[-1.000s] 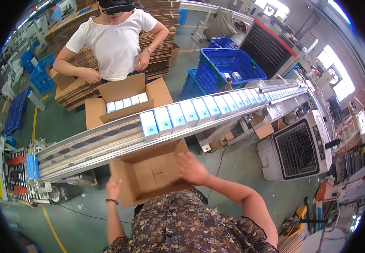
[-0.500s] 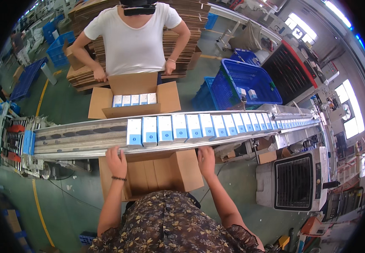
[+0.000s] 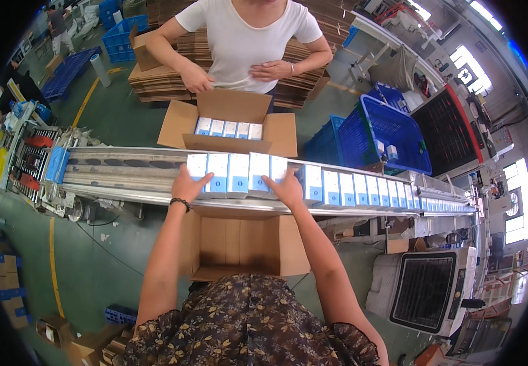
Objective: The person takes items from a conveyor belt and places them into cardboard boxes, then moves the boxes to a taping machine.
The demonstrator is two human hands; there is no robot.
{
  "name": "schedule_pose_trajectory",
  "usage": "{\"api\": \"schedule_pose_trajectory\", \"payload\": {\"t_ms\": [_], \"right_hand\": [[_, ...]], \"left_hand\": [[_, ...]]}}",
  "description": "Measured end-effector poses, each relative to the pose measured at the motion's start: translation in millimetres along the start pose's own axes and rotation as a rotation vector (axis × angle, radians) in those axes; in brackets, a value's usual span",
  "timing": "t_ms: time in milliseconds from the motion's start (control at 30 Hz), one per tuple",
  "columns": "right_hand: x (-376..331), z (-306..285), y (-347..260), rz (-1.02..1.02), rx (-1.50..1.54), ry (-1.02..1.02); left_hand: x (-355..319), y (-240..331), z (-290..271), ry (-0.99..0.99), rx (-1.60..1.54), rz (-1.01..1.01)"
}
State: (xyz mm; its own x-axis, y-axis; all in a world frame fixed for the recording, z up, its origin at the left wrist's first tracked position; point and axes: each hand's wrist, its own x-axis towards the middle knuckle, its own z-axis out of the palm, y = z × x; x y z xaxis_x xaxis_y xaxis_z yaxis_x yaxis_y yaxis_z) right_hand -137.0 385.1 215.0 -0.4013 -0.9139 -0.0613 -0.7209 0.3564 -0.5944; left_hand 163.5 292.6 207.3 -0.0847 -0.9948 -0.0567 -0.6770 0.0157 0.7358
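We bracket the row of small white-and-blue cartons (image 3: 236, 174) on the conveyor's (image 3: 123, 168) near edge, left hand (image 3: 189, 185) and right hand (image 3: 285, 188) fingers spread flat against its ends; light, stiff, likely to buckle mid-row.

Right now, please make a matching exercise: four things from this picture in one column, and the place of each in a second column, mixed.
Things:
1. left hand
2. empty carton
3. blue crate
4. half-filled carton

Places:
A. beyond the conveyor, to the right
B. below the conveyor, in front of the person
C. on the left end of a group of white-and-blue boxes
D. beyond the conveyor, in front of the co-worker

Pairs: 1-C, 2-B, 3-A, 4-D
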Motion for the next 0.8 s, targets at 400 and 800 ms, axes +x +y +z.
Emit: {"api": "schedule_pose_trajectory", "payload": {"t_ms": [400, 800], "right_hand": [[-200.6, -15.0, -29.6, -0.056, 0.423, 0.201], [-286.1, -3.0, 123.7, 0.270, -0.113, -0.191]], "left_hand": [[-186.4, 98.1, -173.4, 0.223, 0.439, 0.407], [-170.0, -54.5, 71.5, -1.257, 0.576, 0.486]]}}
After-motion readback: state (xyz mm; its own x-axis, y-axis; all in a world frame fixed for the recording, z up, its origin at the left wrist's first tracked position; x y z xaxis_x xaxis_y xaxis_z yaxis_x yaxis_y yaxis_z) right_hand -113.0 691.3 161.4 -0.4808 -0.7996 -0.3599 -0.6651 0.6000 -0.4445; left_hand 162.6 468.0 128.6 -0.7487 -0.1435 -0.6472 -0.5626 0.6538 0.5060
